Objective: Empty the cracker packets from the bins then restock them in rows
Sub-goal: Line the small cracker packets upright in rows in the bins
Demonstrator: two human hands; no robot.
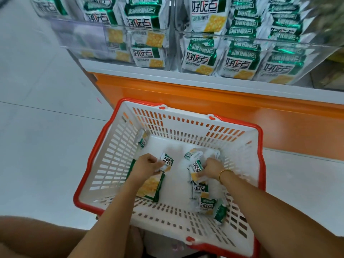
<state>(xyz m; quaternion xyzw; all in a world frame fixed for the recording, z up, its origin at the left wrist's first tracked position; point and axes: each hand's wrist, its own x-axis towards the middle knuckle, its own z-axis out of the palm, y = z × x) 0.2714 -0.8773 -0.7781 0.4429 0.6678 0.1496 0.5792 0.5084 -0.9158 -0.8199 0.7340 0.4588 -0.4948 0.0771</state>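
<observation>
Nearest us, inside the basket (111, 146), our left grip (147, 163) curls round one cracker packet (167, 162) and our right grip (212, 167) pinches a second packet (196, 168), probably gathering stock to refill; loose packets (205, 205) lie around them. Farther off, the clear bins (80, 38) on the shelf (130, 68) hold more packets standing in rows

Only one cam here, a wide-angle on my head, aimed forward and down. It looks nearly straight into the basket (115, 146) on the floor (46, 146), close enough that my forearms run up from the bottom edge and my left hand (147, 162) and right hand (212, 167) sit mid-frame. The top of the frame catches the clear bins (78, 34) on the shelf (149, 68), past the basket's far rim, bowed by the lens.
</observation>
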